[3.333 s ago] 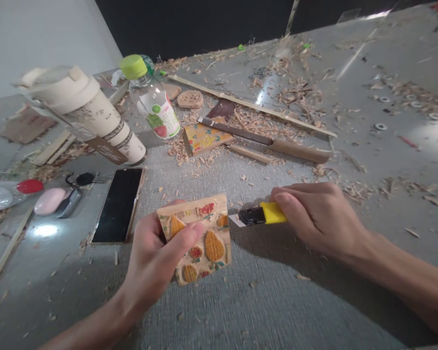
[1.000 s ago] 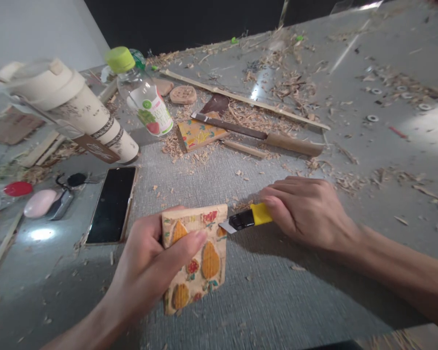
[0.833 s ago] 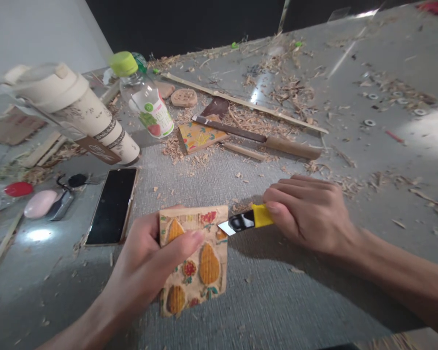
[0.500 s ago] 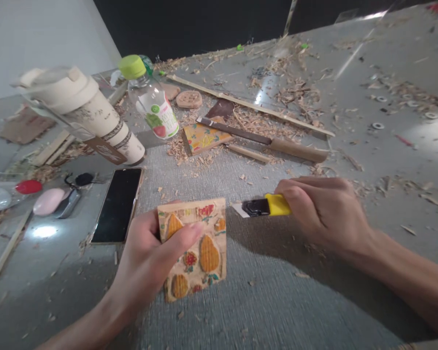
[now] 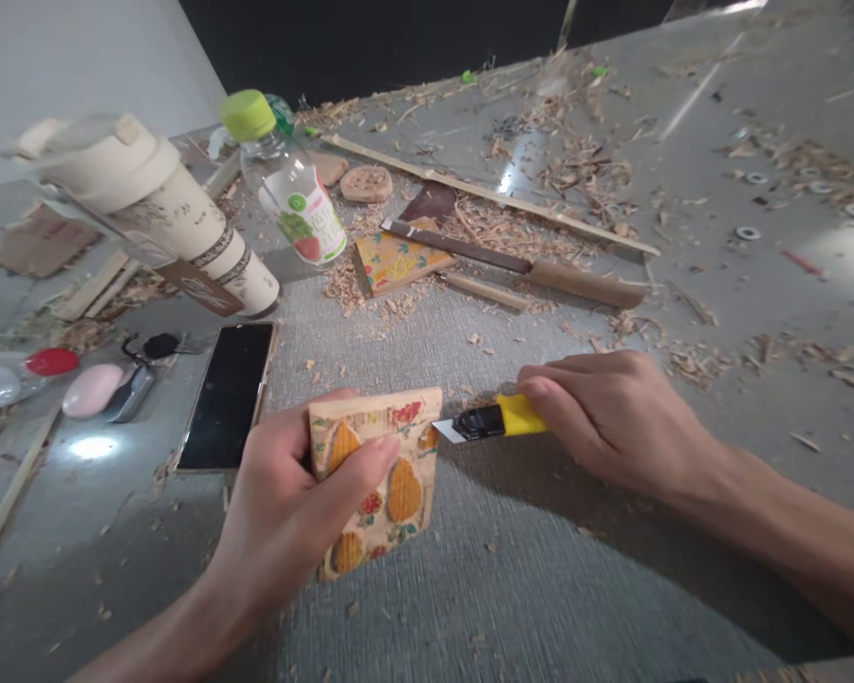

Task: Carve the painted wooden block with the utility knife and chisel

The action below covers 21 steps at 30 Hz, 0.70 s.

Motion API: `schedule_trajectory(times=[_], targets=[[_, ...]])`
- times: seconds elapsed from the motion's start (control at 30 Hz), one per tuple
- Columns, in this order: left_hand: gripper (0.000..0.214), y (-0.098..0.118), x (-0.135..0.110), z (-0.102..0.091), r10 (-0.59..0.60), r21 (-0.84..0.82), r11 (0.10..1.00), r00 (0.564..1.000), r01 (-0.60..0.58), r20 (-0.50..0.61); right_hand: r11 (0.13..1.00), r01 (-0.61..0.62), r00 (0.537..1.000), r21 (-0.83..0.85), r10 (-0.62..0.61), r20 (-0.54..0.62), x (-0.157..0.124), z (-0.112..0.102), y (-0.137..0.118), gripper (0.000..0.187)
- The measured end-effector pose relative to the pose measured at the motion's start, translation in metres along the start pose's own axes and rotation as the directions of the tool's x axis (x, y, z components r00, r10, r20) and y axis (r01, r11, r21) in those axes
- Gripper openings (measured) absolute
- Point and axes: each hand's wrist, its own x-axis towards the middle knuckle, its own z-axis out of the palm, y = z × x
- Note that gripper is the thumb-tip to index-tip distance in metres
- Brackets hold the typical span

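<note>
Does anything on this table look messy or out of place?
Yes: wood shavings lie scattered over the table, and small rings are strewn at the right, which looks untidy. The phone seems oddly placed, lying amid wood scraps near the left hand and its carved block.

Left hand (image 5: 295, 474), right hand (image 5: 608, 408) and forearms (image 5: 775, 507) are bare.

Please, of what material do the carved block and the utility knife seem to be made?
Carved block: apparently wood, given its pale bare edge and streaky grain beneath what looks like orange paint.
Utility knife: smooth, silvery blade, probably steel; the glossy black and yellow body looks like plastic, possibly coated metal.
</note>
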Motion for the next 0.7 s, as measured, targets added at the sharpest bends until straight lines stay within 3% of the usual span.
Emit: schedule_trajectory(times=[0.1,0.23,0.3,0.33,0.37,0.4,0.43,0.47,0.53,0.7], targets=[[0.022,-0.004,0.0,0.002,-0.012,-0.019,1.0,1.0,0.012,0.016,0.999,0.031,1.0,-0.016,-0.031,-0.001,0.0,0.002,-0.002,0.053],[0.03,-0.004,0.01,-0.001,-0.182,-0.129,0.972,0.977,0.196,0.113,0.997,0.03,0.997,-0.068,-0.035,-0.074,0.0,0.002,-0.005,0.052],[0.029,0.001,0.017,-0.01,-0.143,-0.043,0.988,0.985,0.148,0.098,0.994,-0.037,0.987,-0.1,0.02,-0.16,0.0,0.0,-0.003,0.052],[0.026,0.004,0.02,-0.015,-0.014,0.081,0.997,1.0,0.013,0.009,0.993,-0.061,0.978,-0.101,0.04,-0.202,0.0,-0.002,-0.001,0.053],[0.022,0.006,0.021,-0.02,0.191,0.26,0.953,0.975,-0.157,-0.11,0.993,-0.074,0.97,-0.094,0.05,-0.238,0.0,-0.003,0.001,0.053],[0.018,0.007,0.02,-0.025,0.404,0.472,0.833,0.9,-0.289,-0.162,0.994,-0.075,0.962,-0.082,0.05,-0.268,0.0,-0.005,0.002,0.054],[0.017,0.008,0.019,-0.028,0.551,0.647,0.665,0.83,-0.373,-0.088,0.995,-0.068,0.956,-0.071,0.045,-0.29,0.0,-0.006,0.004,0.055],[0.018,0.007,0.016,-0.03,0.606,0.745,0.494,0.792,-0.448,0.075,0.996,-0.058,0.951,-0.065,0.036,-0.307,0.0,-0.006,0.004,0.055],[0.024,0.003,0.01,-0.029,0.601,0.791,0.299,0.749,-0.533,0.277,0.997,-0.04,0.951,-0.059,0.02,-0.309,0.001,-0.006,0.004,0.056],[0.026,-0.001,0.002,-0.026,0.547,0.866,0.171,0.776,-0.47,0.314,0.999,-0.016,0.968,-0.035,0.007,-0.25,0.001,0.0,0.0,0.056]])
